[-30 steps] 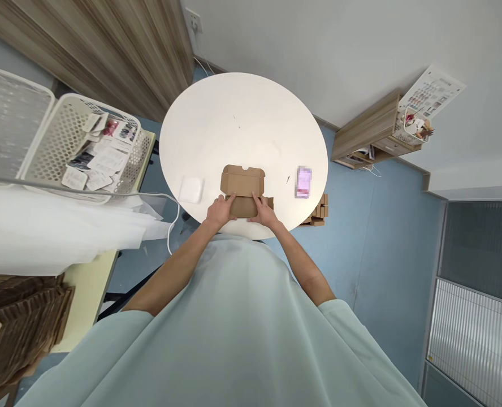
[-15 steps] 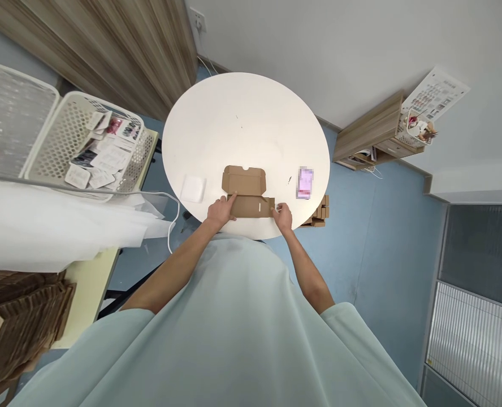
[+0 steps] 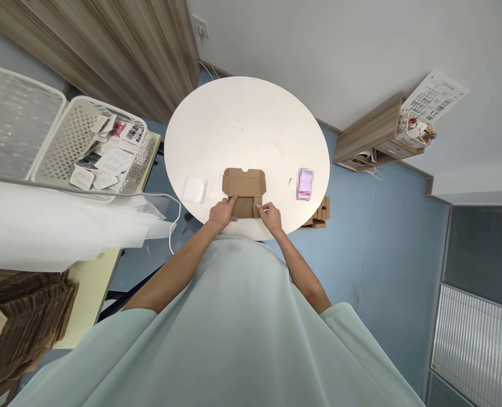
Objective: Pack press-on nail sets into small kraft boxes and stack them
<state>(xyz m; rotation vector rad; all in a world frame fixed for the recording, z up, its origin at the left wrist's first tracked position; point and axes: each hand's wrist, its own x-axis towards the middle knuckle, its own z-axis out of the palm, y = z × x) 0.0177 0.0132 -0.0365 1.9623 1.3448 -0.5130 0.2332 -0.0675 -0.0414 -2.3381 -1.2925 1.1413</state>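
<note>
A brown cardboard box (image 3: 245, 183) lies on the round white table (image 3: 242, 135), its lid spread open toward the far side. At the box's left end is my left hand (image 3: 222, 213), thumb and fingers gripping the wall there. My right hand (image 3: 271, 217) pinches the folded right end flap, which stands at the edge of the box's tray. Left of the box rests a small white square item (image 3: 194, 190). To the right lies a phone-like rectangle (image 3: 305, 184), blurred pink and purple.
Left of the table, a white basket (image 3: 47, 144) holds papers and small packets. White sheeting (image 3: 64, 226) and stacked flat cardboard (image 3: 30, 328) lie below it. Small brown boxes (image 3: 321, 215) are piled beyond the table's right edge; a wooden cabinet (image 3: 369, 135) stands farther right.
My right hand has moved left, folding the box's right end flap inward and up. My left hand has stayed at the left end.
</note>
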